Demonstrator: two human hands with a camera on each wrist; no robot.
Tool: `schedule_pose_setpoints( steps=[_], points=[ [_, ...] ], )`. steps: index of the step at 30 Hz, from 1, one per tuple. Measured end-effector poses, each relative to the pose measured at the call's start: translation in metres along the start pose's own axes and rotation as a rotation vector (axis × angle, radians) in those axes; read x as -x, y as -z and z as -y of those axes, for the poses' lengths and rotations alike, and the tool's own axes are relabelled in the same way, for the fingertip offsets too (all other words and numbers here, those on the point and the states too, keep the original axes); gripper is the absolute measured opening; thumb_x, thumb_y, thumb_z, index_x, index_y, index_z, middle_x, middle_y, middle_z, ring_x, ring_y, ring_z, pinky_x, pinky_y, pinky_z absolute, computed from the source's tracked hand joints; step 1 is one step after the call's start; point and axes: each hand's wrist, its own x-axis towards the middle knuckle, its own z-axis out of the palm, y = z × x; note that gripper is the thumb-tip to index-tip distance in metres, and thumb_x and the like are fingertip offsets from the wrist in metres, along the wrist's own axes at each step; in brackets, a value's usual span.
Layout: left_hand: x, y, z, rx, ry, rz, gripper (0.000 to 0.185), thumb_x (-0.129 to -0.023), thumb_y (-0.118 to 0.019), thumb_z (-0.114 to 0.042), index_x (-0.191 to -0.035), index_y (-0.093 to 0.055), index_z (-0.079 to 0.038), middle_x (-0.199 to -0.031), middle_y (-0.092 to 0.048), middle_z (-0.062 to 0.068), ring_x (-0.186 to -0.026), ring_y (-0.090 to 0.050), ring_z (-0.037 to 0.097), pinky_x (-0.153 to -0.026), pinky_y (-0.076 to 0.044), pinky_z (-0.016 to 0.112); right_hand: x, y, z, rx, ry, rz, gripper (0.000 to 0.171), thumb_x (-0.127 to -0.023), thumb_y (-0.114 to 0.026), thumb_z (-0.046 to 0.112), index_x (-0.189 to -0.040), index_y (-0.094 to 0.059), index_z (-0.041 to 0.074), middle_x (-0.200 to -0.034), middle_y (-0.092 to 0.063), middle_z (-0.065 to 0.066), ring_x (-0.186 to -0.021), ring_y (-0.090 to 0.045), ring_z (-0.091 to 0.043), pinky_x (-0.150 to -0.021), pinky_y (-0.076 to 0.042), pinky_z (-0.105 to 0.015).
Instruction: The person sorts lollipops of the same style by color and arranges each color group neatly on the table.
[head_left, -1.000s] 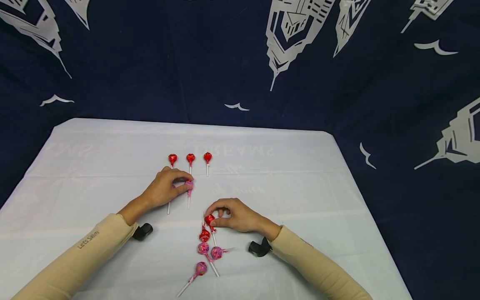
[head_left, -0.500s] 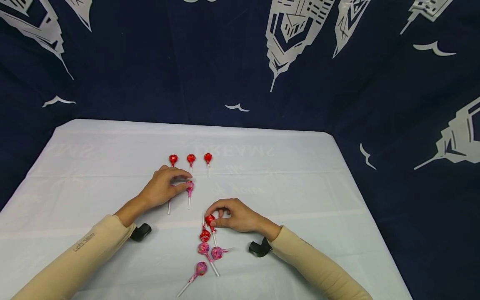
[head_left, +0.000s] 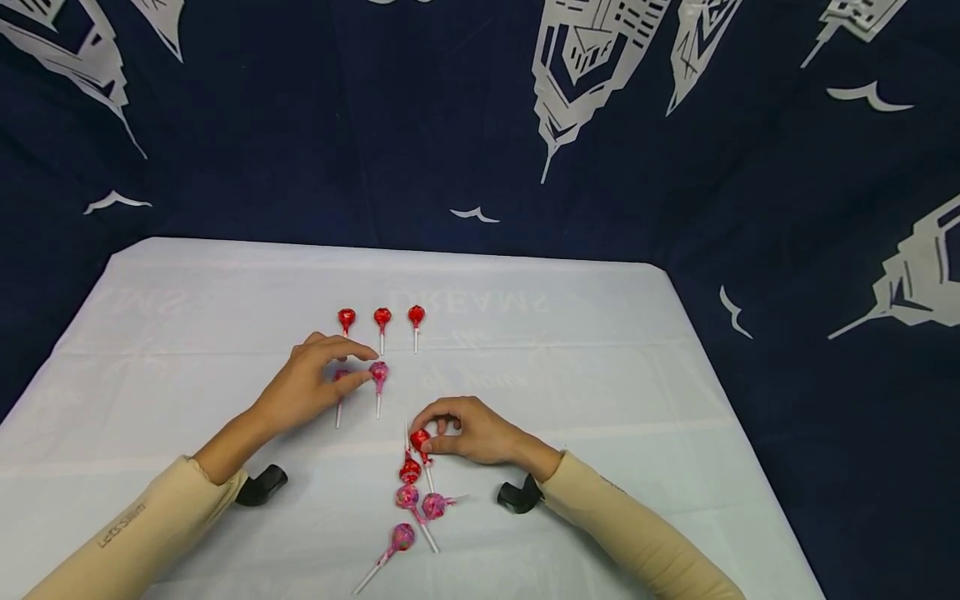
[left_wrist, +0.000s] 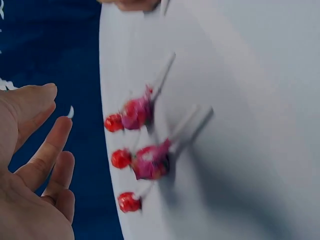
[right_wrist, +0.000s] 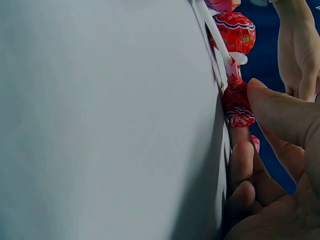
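Pinching one red lollipop (head_left: pixel 420 439) between thumb and fingers of right hand (head_left: pixel 478 433), gripping by the wrapped head, with stick toward the person. Placing it at the far end of a loose near group, about the middle of the white surface (head_left: pixel 570 358); not being able to tell whether resting there or lifted slightly.

Spreading left hand (head_left: pixel 300 387), with thumb and index finger well apart, at the right-hand one of two pink lollipops (head_left: pixel 378 372); not being able to tell from the head view whether touching with thumb tip or just beside. Hiding part of the other pink one with the same hand.

Counting five in the near group, held one included: two red, three pink. Seeing second red lollipop (head_left: pixel 409 472) just beside the held one, with stick pointing away. Finding three pink lollipops (head_left: pixel 402 537) nearer the person: two side by side, one a little apart, with stick slanting to lower left.

Counting five farther out: three red lollipops (head_left: pixel 416 313) in a spaced back row, the two pink in front of the left and middle red. Totalling ten, five of each colour.

Wearing two beige sleeves (head_left: pixel 135 525); noting two black objects (head_left: pixel 262 485), one near each cuff. Seeing dark blue cloth (head_left: pixel 337 125) beyond, printed with pale building-like shapes.
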Motion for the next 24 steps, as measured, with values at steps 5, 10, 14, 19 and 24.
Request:
schedule_pose_setpoints(
  steps=[5, 10, 14, 19, 24],
  points=[
    [0.017, -0.005, -0.013, 0.034, -0.075, 0.063, 0.032, -0.083, -0.081, -0.007, -0.113, -0.074, -0.018, -0.105, -0.074, -0.002, -0.096, -0.055, 0.023, -0.088, -0.033, 0.042, 0.0, 0.001, 0.002, 0.005, -0.008, -0.001, 0.021, -0.091, -0.076, 0.017, -0.112, -0.073, 0.019, -0.103, -0.071, 0.006, -0.082, -0.056, -0.004, -0.073, -0.046, -0.019],
    [0.035, -0.015, -0.024, 0.091, -0.121, 0.229, 0.031, -0.085, -0.08, -0.013, -0.111, -0.074, -0.028, -0.107, -0.071, -0.015, -0.102, -0.059, 0.013, -0.092, -0.038, 0.042, 0.0, 0.001, 0.0, 0.013, 0.005, 0.002, 0.021, -0.09, -0.076, 0.017, -0.112, -0.073, 0.018, -0.101, -0.071, 0.006, -0.082, -0.056, -0.003, -0.074, -0.046, -0.02],
    [0.048, -0.022, -0.03, 0.187, -0.147, 0.414, 0.027, -0.088, -0.078, -0.018, -0.111, -0.075, -0.03, -0.11, -0.068, -0.022, -0.106, -0.056, 0.004, -0.095, -0.043, 0.036, 0.001, 0.0, 0.0, 0.014, -0.004, 0.0, 0.022, -0.09, -0.076, 0.015, -0.111, -0.072, 0.017, -0.097, -0.07, 0.005, -0.082, -0.055, -0.003, -0.075, -0.046, -0.019],
    [0.059, -0.033, -0.028, 0.435, -0.21, 0.597, 0.024, -0.09, -0.075, -0.012, -0.112, -0.076, -0.02, -0.113, -0.071, -0.011, -0.108, -0.059, 0.005, -0.09, -0.05, 0.026, 0.001, 0.001, 0.001, 0.008, -0.014, 0.0, 0.021, -0.09, -0.076, 0.015, -0.11, -0.073, 0.018, -0.097, -0.069, 0.006, -0.082, -0.055, -0.003, -0.074, -0.046, -0.019],
    [0.068, -0.048, -0.021, 0.589, -0.241, 0.674, 0.02, -0.092, -0.072, -0.012, -0.112, -0.076, -0.012, -0.112, -0.073, -0.001, -0.104, -0.063, 0.012, -0.084, -0.053, 0.025, 0.0, 0.001, 0.002, 0.009, -0.006, 0.001, 0.021, -0.09, -0.076, 0.016, -0.111, -0.073, 0.019, -0.099, -0.07, 0.006, -0.083, -0.055, -0.004, -0.074, -0.046, -0.019]
  ],
)
